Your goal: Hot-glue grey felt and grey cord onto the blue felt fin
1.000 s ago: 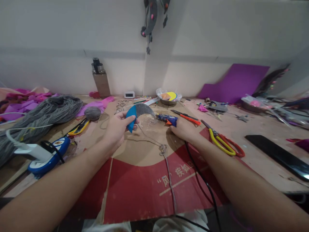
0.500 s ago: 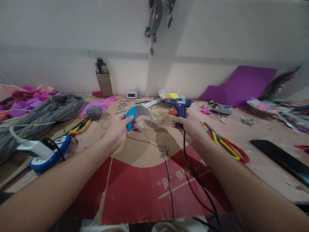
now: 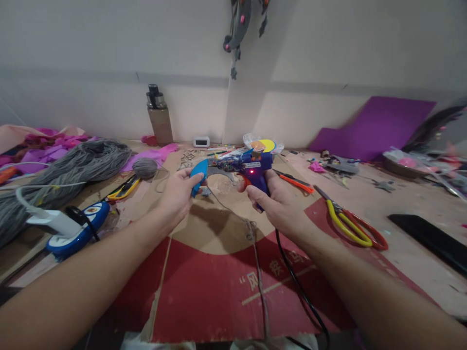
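My left hand [image 3: 175, 194] pinches a crescent-shaped piece [image 3: 199, 176], bare blue at the near end and wrapped in grey yarn toward its tip. In my right hand [image 3: 279, 199] is a blue hot glue gun [image 3: 260, 167] with a lit red light. Its nozzle points left over the grey wrapped part; whether it touches cannot be made out. A strand of grey yarn [image 3: 260, 277] runs from the crescent across the cardboard [image 3: 204, 291] to the front edge. The gun's black cord [image 3: 297, 282] hangs below my right hand.
Yellow-and-red scissors [image 3: 355, 223], an orange knife [image 3: 297, 183] and a black slab [image 3: 430, 240] lie to the right. Left are grey yarn [image 3: 87, 160], a small yarn ball [image 3: 145, 168], a yellow cutter [image 3: 124, 187] and a blue power strip [image 3: 78, 238]. A purple sheet [image 3: 383, 126] leans on the wall.
My right hand has brought the glue gun left, so its nozzle is now over the crescent's grey part. My left hand holds the crescent nearly where it was. The view shifted slightly.
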A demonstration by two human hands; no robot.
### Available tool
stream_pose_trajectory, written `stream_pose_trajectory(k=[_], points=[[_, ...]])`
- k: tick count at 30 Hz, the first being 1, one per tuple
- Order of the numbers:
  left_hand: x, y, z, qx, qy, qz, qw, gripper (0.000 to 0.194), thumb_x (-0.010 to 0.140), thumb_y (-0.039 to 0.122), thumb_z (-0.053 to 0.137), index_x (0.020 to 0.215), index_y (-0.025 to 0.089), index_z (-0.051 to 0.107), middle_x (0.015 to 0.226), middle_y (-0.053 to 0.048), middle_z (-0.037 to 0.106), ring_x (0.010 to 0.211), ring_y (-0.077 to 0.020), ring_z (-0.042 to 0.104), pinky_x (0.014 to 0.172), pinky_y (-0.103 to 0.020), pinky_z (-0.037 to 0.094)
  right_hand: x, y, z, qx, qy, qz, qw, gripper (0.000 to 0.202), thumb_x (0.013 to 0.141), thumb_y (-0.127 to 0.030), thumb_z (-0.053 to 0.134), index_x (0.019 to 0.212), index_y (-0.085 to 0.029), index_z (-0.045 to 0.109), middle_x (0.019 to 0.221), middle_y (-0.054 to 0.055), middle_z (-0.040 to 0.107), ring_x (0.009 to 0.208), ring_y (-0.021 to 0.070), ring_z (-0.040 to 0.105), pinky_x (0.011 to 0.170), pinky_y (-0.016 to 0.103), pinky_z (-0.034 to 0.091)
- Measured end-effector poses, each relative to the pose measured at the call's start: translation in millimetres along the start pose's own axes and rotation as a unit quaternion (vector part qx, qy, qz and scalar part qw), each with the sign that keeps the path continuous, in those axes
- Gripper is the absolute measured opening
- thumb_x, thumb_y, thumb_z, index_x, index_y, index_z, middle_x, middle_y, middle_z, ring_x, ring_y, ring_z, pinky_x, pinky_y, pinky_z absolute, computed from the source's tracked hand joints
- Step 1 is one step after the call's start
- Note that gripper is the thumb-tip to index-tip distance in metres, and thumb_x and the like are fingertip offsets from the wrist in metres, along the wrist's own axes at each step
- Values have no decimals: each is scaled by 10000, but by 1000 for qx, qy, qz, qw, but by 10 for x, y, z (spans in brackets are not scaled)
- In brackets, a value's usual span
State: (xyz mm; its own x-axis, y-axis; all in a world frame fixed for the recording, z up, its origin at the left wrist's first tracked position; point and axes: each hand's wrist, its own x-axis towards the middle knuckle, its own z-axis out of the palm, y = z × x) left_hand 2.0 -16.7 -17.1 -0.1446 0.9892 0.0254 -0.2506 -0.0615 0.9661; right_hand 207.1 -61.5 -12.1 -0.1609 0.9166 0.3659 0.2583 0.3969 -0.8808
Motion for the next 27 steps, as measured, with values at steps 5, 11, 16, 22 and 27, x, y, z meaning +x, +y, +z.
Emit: stream_pose_trajectory(k=[5, 11, 16, 22, 27], points=[[-9, 9, 22, 2, 5, 20, 1000, 69, 705, 134, 679, 749, 133, 626, 674, -16, 632, 570, -101, 555, 546, -227, 424, 4, -16, -4, -90, 15, -47, 995, 321, 891, -338, 518, 1167, -176, 505, 986, 96, 626, 871, 216, 584, 773, 380, 492], [-16, 4, -4, 65, 13, 41, 997, 76, 718, 183, 662, 779, 147, 635, 707, -14, 635, 631, -111, 553, 578, -233, 386, 1, -27, 27, -168, 6, -93, 981, 340, 886, -339, 516, 1183, -175, 503, 1085, 128, 644, 968, 262, 601, 879, 435, 482], [30, -33, -46, 84, 25, 61, 994, 105, 693, 223, 679, 758, 155, 631, 694, -14, 630, 609, -113, 516, 561, -242, 339, -4, -44, 47, -186, -1, -105, 977, 332, 893, -311, 504, 1194, -171, 508, 1146, 136, 641, 1033, 268, 607, 916, 430, 479], [49, -67, -42, 82, 14, 84, 993, 105, 692, 235, 682, 740, 157, 630, 660, -3, 611, 576, -103, 492, 554, -243, 328, -17, -33, 48, -187, -12, -82, 979, 385, 901, -316, 507, 1252, -161, 476, 1164, 140, 640, 1023, 268, 618, 909, 433, 491], [39, -76, -36, 80, 13, 94, 992, 111, 704, 230, 686, 765, 155, 633, 672, 0, 619, 597, -105, 512, 575, -241, 348, -20, -32, 47, -187, -17, -87, 978, 409, 910, -320, 502, 1284, -157, 463, 1235, 153, 611, 1110, 278, 592, 960, 442, 475]])
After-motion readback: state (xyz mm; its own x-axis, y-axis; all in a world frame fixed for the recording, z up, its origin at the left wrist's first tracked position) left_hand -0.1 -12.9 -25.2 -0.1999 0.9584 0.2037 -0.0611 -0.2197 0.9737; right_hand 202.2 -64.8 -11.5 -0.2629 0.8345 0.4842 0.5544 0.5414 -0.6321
